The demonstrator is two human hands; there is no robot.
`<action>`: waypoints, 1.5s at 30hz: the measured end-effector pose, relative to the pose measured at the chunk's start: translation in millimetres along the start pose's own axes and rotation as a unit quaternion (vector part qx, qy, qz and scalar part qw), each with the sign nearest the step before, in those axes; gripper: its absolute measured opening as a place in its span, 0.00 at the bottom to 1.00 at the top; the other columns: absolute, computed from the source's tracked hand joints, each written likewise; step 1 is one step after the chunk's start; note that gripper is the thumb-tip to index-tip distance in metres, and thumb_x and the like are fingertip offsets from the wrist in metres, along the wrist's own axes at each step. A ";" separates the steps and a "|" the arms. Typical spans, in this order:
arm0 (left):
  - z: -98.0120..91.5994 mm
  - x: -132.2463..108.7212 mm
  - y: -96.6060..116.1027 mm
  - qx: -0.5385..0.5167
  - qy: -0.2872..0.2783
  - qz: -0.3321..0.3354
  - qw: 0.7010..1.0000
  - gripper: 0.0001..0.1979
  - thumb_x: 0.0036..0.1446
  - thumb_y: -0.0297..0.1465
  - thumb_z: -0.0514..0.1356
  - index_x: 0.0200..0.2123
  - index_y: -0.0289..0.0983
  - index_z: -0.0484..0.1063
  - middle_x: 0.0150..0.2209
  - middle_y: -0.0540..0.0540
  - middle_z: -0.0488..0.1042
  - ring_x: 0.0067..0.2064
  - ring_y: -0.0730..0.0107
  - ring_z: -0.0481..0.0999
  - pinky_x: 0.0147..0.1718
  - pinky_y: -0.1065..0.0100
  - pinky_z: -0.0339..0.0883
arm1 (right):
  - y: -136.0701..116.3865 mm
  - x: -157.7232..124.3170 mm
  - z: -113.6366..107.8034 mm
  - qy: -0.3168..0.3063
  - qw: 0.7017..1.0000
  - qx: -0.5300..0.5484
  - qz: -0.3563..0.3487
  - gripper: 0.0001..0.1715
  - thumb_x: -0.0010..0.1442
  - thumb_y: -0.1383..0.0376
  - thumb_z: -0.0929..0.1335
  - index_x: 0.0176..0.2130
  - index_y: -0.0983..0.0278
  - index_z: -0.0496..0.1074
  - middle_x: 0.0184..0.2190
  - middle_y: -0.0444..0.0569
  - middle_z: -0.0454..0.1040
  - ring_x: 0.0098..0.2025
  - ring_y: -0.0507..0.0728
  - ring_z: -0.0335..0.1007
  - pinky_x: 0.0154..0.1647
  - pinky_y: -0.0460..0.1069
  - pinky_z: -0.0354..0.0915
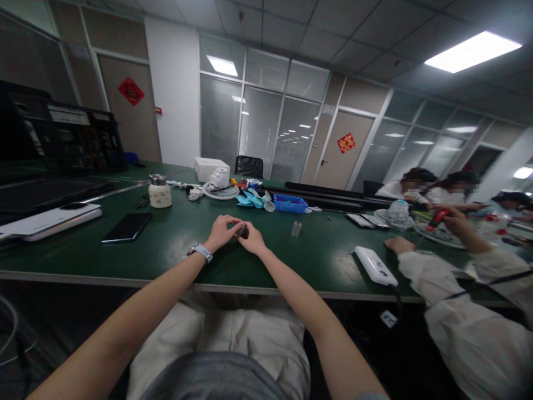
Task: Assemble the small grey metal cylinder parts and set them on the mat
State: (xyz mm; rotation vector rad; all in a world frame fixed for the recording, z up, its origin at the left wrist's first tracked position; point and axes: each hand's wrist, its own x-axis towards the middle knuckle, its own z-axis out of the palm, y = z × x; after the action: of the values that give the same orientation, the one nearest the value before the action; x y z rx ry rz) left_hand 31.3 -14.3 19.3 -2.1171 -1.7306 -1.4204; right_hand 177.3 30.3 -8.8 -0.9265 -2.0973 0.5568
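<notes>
- Nearest to us, both forearms reached out over the near edge of the green table (175,261), with a wristwatch (202,251) on the left wrist.
- Our left hand (220,229) was curled tight, its fingertips pinched down on a small dark part (244,231). It looked like a fingertip grip chosen for fine control.
- Our right hand (254,242) met it from the other side, fingers closed on the same part, heel resting on the table, probably to steady the work.
- So the small dark part sat between the two hands, just above the tabletop, in the middle of the near half of the table.
- Its long axis seemed to run left to right, from one hand into the other. Which end pointed where, we could not tell, as the fingers covered most of it.
- To the near right lay a white device (373,265), beside a co-worker's hand (398,244) resting flat.
- To the left, a black phone (127,226) lay face up, out of the way but within reach.
- Just beyond our hands to the right, a small cylinder (296,228) stood upright, apart from everything.
- Farther off were a lidded jar (160,191), a small fan (220,188) and a blue tray (290,204).
- At the far right, another hand gripped a red tool (438,218).
</notes>
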 end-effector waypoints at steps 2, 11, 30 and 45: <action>-1.8 -0.1 3.0 0.003 -0.008 -0.011 1.000 0.14 0.56 0.41 0.57 0.37 0.40 0.79 0.38 0.46 0.78 0.43 0.61 0.72 0.45 0.63 0.62 | 0.0 -0.5 -0.2 0.003 1.000 0.012 -0.004 0.25 0.53 0.59 0.70 0.50 0.57 0.64 0.40 0.46 0.75 0.41 0.57 0.73 0.43 0.52 0.68; -2.9 0.1 4.5 -0.011 0.040 0.001 0.999 0.14 0.57 0.39 0.57 0.36 0.39 0.79 0.37 0.45 0.78 0.43 0.62 0.72 0.44 0.64 0.63 | -5.6 -4.9 -5.0 0.006 0.999 0.033 -0.004 0.27 0.50 0.60 0.73 0.49 0.56 0.66 0.39 0.45 0.76 0.41 0.58 0.73 0.45 0.53 0.68; 6.5 -1.4 -31.5 0.084 -0.082 -0.200 0.973 0.14 0.53 0.42 0.59 0.36 0.43 0.80 0.37 0.44 0.81 0.38 0.59 0.78 0.32 0.68 0.66 | 0.5 4.2 -2.1 0.037 0.955 0.269 0.120 0.27 0.40 0.67 0.77 0.39 0.64 0.66 0.35 0.48 0.78 0.39 0.55 0.75 0.45 0.52 0.70; 2.7 -0.6 -24.0 0.085 -0.058 -0.240 0.965 0.20 0.57 0.44 0.55 0.46 0.38 0.71 0.39 0.40 0.79 0.40 0.57 0.78 0.36 0.65 0.67 | 2.2 13.0 -24.5 0.082 0.801 0.520 0.284 0.09 0.55 0.62 0.70 0.35 0.65 0.73 0.30 0.49 0.77 0.28 0.51 0.71 0.25 0.44 0.66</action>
State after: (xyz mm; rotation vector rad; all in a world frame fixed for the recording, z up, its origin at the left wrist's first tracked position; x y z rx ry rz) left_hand 13.8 -4.5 5.9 -1.7986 -2.4370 -1.1863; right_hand 191.7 43.6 11.0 -0.8318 -0.9941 1.6467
